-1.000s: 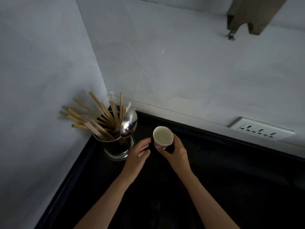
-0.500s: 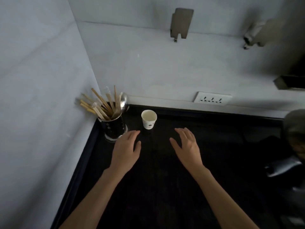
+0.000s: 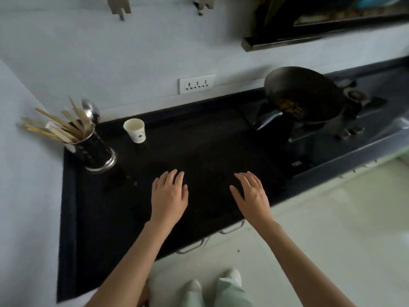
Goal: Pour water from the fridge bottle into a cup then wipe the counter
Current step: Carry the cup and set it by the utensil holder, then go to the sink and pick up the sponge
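Note:
A small white paper cup (image 3: 135, 133) stands upright on the black counter (image 3: 212, 156), near the back wall. My left hand (image 3: 169, 197) hovers over the counter's middle, palm down with fingers straight, well in front of the cup. My right hand (image 3: 251, 196) is beside it to the right, palm down too, fingers spread and holding nothing. No bottle or cloth is in view.
A metal holder (image 3: 95, 149) with several wooden chopsticks and a spoon stands left of the cup in the corner. A black wok (image 3: 303, 96) with food sits on the gas stove (image 3: 327, 129) at the right. A wall socket (image 3: 196, 83) is behind the counter. Drawer handles (image 3: 192, 247) line the counter's front edge.
My right hand let go of the cup, which now stands alone on the counter. Both hands drew back toward me, and the view pulled away and swung right, revealing the stove.

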Tool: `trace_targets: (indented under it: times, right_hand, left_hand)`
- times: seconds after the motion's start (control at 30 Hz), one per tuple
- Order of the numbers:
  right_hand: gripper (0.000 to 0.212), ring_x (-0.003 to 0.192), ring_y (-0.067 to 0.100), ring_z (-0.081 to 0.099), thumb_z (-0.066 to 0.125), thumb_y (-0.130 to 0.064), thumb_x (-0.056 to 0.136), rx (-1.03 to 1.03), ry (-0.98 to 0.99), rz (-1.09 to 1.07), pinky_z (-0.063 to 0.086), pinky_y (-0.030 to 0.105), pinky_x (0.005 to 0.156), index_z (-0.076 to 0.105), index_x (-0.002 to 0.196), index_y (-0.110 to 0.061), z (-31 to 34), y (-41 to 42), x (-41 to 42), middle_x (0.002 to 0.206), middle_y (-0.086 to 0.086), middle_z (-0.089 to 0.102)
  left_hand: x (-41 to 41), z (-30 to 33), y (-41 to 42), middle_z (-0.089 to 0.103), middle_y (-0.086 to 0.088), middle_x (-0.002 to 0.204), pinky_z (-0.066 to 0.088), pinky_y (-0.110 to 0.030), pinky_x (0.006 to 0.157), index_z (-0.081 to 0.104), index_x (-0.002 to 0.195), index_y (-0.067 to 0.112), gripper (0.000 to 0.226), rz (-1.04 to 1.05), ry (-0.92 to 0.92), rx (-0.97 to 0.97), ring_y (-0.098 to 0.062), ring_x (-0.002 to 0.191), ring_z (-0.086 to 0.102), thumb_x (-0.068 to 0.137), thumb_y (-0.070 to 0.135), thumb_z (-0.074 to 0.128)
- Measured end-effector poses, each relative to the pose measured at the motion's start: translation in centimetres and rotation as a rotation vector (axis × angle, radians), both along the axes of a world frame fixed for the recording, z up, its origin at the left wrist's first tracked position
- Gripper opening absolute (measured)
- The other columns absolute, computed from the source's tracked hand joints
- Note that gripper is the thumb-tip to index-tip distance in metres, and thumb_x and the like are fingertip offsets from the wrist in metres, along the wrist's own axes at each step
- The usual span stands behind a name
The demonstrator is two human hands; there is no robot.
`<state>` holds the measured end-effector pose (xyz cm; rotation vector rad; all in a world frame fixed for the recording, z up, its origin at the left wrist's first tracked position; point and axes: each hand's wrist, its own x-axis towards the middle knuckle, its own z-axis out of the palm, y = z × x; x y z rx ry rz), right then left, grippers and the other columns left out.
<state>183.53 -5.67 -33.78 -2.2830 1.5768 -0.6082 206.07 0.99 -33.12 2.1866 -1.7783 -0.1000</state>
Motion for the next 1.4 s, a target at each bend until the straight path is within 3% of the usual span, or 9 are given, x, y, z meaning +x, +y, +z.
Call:
trace_targets:
  times: [0.33,0.57,0.7,0.9,1.17,1.4]
  right_hand:
    - [0.038,0.12,0.034,0.054,0.065,-0.025,0.09,-0.055,0.069,-0.298,0.048,0.05,0.097,0.06,0.123,-0.007,-0.2,4.6,-16.1,0.121,0.01,0.064]
    - [0.04,0.119,0.033,0.054,0.063,-0.027,0.09,-0.1,0.035,-0.489,0.046,0.049,0.098,0.059,0.125,-0.008,0.8,7.1,-29.1,0.122,0.01,0.063]
    - [0.039,0.12,0.033,0.053,0.065,-0.026,0.09,-0.132,0.019,-0.573,0.045,0.046,0.098,0.059,0.124,-0.008,1.6,8.1,-36.0,0.121,0.009,0.063]
    - [0.04,0.121,0.034,0.052,0.062,-0.029,0.091,-0.152,0.02,-0.677,0.045,0.047,0.097,0.058,0.125,-0.008,3.2,8.9,-44.4,0.121,0.01,0.062]
    - [0.045,0.122,0.032,0.051,0.051,-0.038,0.09,-0.154,-0.006,-0.817,0.043,0.045,0.099,0.058,0.125,-0.01,4.0,7.7,-52.1,0.123,0.009,0.062]
    - [0.041,0.123,0.031,0.049,0.06,-0.031,0.092,-0.178,0.04,-0.919,0.043,0.044,0.098,0.057,0.126,-0.009,5.4,2.7,-59.7,0.124,0.009,0.061]
  left_hand:
    - [-14.5,0.1,-2.1,0.058,-0.01,0.132,0.044,-0.049,0.102,0.058,0.13,0.011,0.04,-0.335,-0.03,-0.001,-0.028,0.125,0.052,0.093,0.025,0.057]
    - [-28.2,1.1,-3.9,0.064,-0.013,0.122,0.049,-0.049,0.091,0.064,0.12,0.007,0.037,-0.529,-0.064,-0.085,-0.032,0.113,0.059,0.085,0.018,0.066]
    - [-35.7,1.6,-4.8,0.064,-0.016,0.119,0.05,-0.047,0.084,0.064,0.116,0.004,0.037,-0.623,-0.067,-0.139,-0.034,0.108,0.059,0.081,0.016,0.061]
    - [-45.2,2.6,-6.0,0.061,-0.014,0.126,0.045,-0.048,0.096,0.06,0.122,0.008,0.043,-0.704,-0.037,-0.135,-0.035,0.117,0.053,0.086,0.024,0.046]
    - [-55.5,3.5,-9.8,0.059,-0.014,0.13,0.041,-0.049,0.099,0.059,0.125,0.009,0.041,-0.853,-0.026,-0.125,-0.036,0.123,0.05,0.087,0.024,0.051]
    - [-65.6,4.5,-16.9,0.054,-0.012,0.136,0.035,-0.047,0.102,0.056,0.129,0.011,0.04,-0.983,-0.008,-0.131,-0.034,0.127,0.046,0.09,0.023,0.054]
